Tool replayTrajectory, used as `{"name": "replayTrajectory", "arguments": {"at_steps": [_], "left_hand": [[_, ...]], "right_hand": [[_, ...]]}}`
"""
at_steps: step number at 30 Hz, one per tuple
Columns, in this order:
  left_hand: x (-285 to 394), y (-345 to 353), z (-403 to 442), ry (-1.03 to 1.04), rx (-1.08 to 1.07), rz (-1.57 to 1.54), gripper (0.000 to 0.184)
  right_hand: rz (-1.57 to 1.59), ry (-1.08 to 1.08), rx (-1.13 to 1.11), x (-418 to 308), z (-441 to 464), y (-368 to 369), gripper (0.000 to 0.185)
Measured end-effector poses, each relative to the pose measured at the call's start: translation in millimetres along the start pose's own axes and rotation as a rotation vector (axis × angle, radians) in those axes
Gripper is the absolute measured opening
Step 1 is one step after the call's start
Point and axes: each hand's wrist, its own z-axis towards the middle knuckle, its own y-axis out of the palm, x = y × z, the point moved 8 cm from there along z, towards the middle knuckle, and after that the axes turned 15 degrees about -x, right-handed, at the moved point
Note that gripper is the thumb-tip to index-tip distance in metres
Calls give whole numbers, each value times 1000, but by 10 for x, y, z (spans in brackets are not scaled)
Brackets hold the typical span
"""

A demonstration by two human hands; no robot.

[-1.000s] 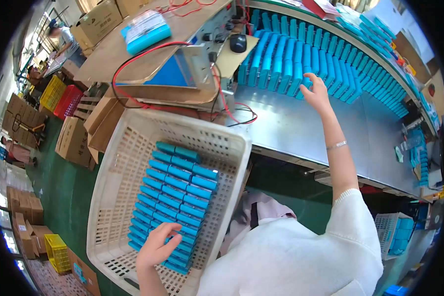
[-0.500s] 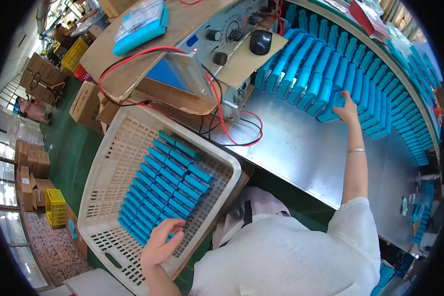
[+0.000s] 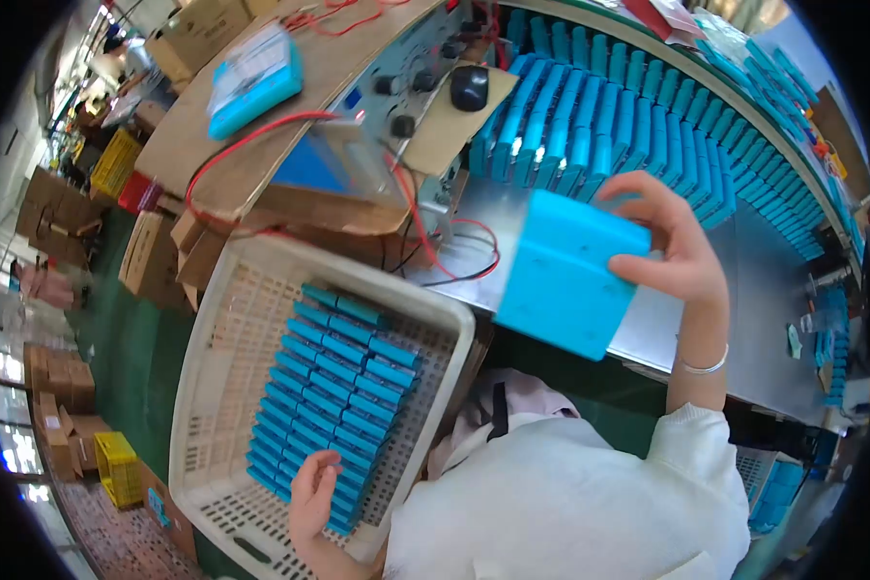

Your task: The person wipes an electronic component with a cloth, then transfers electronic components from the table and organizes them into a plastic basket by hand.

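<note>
My right hand (image 3: pixel 672 242) grips a flat turquoise plastic case (image 3: pixel 572 275) by its right edge, thumb on the near face. The case is raised above the metal table's front edge. My left hand (image 3: pixel 314 496) hovers over the near end of the rows of turquoise cases (image 3: pixel 331 387) packed on edge in a white plastic basket (image 3: pixel 195 425). Its fingers are loosely bent, thumb apart, and nothing shows in them. Behind the raised case, more turquoise cases (image 3: pixel 638 126) stand upright in long curved rows on the metal table (image 3: pixel 662 333).
A test instrument with knobs (image 3: pixel 411 92) sits left of the rows, with a black mouse (image 3: pixel 469 88) beside it. Red and black leads (image 3: pixel 474 275) loop near the basket's far rim. Another turquoise case (image 3: pixel 256 85) lies on the wooden shelf. Cartons (image 3: pixel 145 256) stand at left.
My right hand has lifted a case out of the row and brought it toward me, left and up. My left hand has shifted slightly down, its fingers more bent. The whole view has turned a little.
</note>
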Motion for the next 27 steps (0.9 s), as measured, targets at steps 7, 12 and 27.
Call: {"name": "replayTrajectory", "arguments": {"at_steps": [7, 12, 27], "left_hand": [[128, -43, -306, 148, 184, 357, 28], [125, -153, -599, 177, 299, 451, 29], [-69, -464, -863, 131, 607, 417, 32]], "right_hand": [[-327, -253, -495, -269, 1136, 2170, 41], [-1064, 131, -995, 187, 1314, 3274, 47], [-1017, 375, -916, 2696, 1535, 3964, 72]]}}
